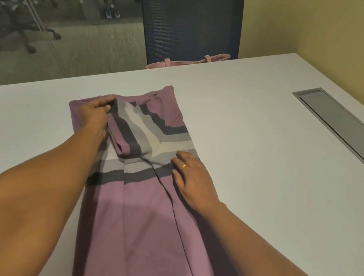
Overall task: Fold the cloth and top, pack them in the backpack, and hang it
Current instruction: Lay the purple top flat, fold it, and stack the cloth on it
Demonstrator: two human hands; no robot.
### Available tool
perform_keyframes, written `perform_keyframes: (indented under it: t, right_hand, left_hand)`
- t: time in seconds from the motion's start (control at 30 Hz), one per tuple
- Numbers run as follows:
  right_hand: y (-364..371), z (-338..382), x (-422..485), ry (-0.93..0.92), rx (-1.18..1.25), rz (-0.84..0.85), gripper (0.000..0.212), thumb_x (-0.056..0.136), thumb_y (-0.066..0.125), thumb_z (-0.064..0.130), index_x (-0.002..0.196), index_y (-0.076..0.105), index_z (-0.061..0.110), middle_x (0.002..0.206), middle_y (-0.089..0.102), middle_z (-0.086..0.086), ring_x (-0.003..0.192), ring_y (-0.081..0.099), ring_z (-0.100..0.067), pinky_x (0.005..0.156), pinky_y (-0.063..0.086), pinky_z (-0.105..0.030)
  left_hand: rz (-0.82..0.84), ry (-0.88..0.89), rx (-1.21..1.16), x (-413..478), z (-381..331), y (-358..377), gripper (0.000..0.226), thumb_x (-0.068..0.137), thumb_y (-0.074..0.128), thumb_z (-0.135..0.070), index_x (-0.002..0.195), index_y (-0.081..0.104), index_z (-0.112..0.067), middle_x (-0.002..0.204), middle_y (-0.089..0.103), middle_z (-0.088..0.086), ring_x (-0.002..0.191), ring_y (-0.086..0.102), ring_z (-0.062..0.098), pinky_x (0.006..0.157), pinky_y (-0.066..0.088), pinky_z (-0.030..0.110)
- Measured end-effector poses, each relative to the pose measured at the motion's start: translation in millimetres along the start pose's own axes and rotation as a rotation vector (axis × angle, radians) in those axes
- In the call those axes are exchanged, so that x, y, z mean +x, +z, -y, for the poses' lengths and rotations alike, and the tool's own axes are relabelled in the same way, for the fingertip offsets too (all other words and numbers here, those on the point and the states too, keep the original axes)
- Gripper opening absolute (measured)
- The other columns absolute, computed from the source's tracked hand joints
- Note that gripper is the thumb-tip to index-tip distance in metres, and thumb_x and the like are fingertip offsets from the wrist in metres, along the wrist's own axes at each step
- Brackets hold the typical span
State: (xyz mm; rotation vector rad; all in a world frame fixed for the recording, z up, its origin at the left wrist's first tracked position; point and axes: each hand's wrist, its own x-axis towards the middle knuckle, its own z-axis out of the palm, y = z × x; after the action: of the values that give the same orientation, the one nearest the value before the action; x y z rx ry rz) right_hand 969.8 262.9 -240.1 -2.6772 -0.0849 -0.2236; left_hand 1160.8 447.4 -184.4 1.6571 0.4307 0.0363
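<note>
i'm mid-fold on the striped purple garment (142,214): left hand (95,114) pinches the turned-over flap, right hand (193,181) presses flat, fingers straight. next, i judge, halve its length.

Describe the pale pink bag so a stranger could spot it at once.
Find the far edge of the white table, where a dark blue mesh-backed chair stands. Just behind that edge, in front of the chair back, the top of the pale pink bag peeks out. Nothing else there is pink; the striped cloth on the table is purple.
</note>
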Motion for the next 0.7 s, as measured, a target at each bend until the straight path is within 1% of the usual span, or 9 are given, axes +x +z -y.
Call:
perform_keyframes:
  t: [0.07,0.13,0.23,0.27,0.3,0.37,0.5,0.6,0.7]
  right_hand:
    - [3.7,-2.9,-0.8,0.003,-0.023,0.067,0.044,0.099,0.035,0.033,0.141,0.039,0.018,0.151,0.033,-0.004,0.141,0.025,-0.02,0.115,0.015,-0.037]
    - [8.2,-4.9,-3.5,0.035,-0.083,0.183,0.05,0.1,0.026,0.043,0.147,0.024,0.026,0.157,0.015,0.001,0.145,0.007,-0.016,0.116,0.001,-0.042]
    - [11.9,-5.9,-4.1,0.081,-0.134,0.258,0.061,0.093,0.012,0.057,0.148,0.014,0.031,0.158,0.004,0.002,0.146,-0.002,-0.015,0.114,-0.007,-0.049]
    - [11.7,-5.3,-4.2,0.091,-0.132,0.258,0.066,0.089,0.007,0.061,0.148,0.013,0.031,0.158,0.003,0.002,0.146,-0.003,-0.016,0.114,-0.008,-0.05]
    - [10.9,-4.7,-4.7,0.099,-0.129,0.256,0.071,0.085,0.003,0.063,0.148,0.013,0.031,0.158,0.002,0.002,0.146,-0.003,-0.016,0.113,-0.009,-0.05]
    - [8.0,-3.3,-9.5,0.105,-0.135,0.243,0.077,0.08,-0.003,0.063,0.148,0.013,0.031,0.158,0.002,0.001,0.146,-0.003,-0.016,0.113,-0.01,-0.047]
    - [1.5,3.5,-33.0,0.111,-0.12,0.205,0.08,0.079,-0.005,0.062,0.149,0.013,0.028,0.158,0.006,0.0,0.146,0.0,-0.016,0.11,-0.014,-0.04]
    - [-3.3,10.3,-59.3,0.114,-0.098,0.195,0.085,0.077,-0.007,0.062,0.148,0.019,0.023,0.157,0.013,-0.001,0.146,0.006,-0.016,0.112,-0.009,-0.039]
    - [-8.6,12.7,-88.9,0.107,-0.095,0.196,0.087,0.077,-0.007,0.062,0.145,0.029,0.02,0.155,0.021,-0.003,0.145,0.012,-0.018,0.116,0.0,-0.042]
  left_hand:
    - [-0.027,0.09,-0.001,5.4,-2.4,-4.4,0.033,0.092,0.048,0.004,0.115,0.065,-0.011,0.114,0.063,0.0,0.103,0.058,0.014,0.095,0.046,0.018]
    - [-0.012,0.088,0.043,13.4,-1.8,-10.6,0.034,0.093,0.049,0.0,0.12,0.062,-0.014,0.121,0.062,0.004,0.104,0.058,0.017,0.097,0.047,0.024]
    - [0.07,-0.02,0.216,12.4,3.5,-14.4,0.043,0.095,0.047,-0.007,0.137,0.044,-0.018,0.132,0.053,0.007,0.105,0.055,0.024,0.087,0.049,0.03]
    - [0.081,-0.012,0.267,8.0,4.9,-14.2,0.046,0.096,0.046,-0.01,0.14,0.039,-0.018,0.136,0.049,0.006,0.112,0.052,0.026,0.087,0.047,0.03]
    - [0.075,0.044,0.332,3.1,6.4,-13.6,0.045,0.097,0.045,-0.013,0.141,0.037,-0.017,0.14,0.045,0.007,0.119,0.048,0.027,0.093,0.045,0.031]
    - [0.069,0.242,0.472,-7.6,11.6,-13.5,0.041,0.098,0.043,-0.017,0.138,0.041,-0.012,0.143,0.042,0.01,0.129,0.041,0.03,0.108,0.036,0.039]
    - [0.164,0.519,0.676,-48.7,33.9,-14.2,0.038,0.097,0.045,-0.02,0.133,0.047,-0.009,0.146,0.038,0.015,0.134,0.034,0.032,0.112,0.027,0.047]
    - [0.241,0.591,0.788,-100.1,61.5,-19.7,0.043,0.097,0.045,-0.026,0.137,0.043,-0.01,0.151,0.03,0.012,0.141,0.023,0.028,0.116,0.019,0.045]
    - [0.265,0.554,0.844,-154.3,89.7,-35.4,0.048,0.097,0.043,-0.028,0.142,0.035,-0.012,0.155,0.02,0.008,0.144,0.014,0.024,0.118,0.01,0.046]
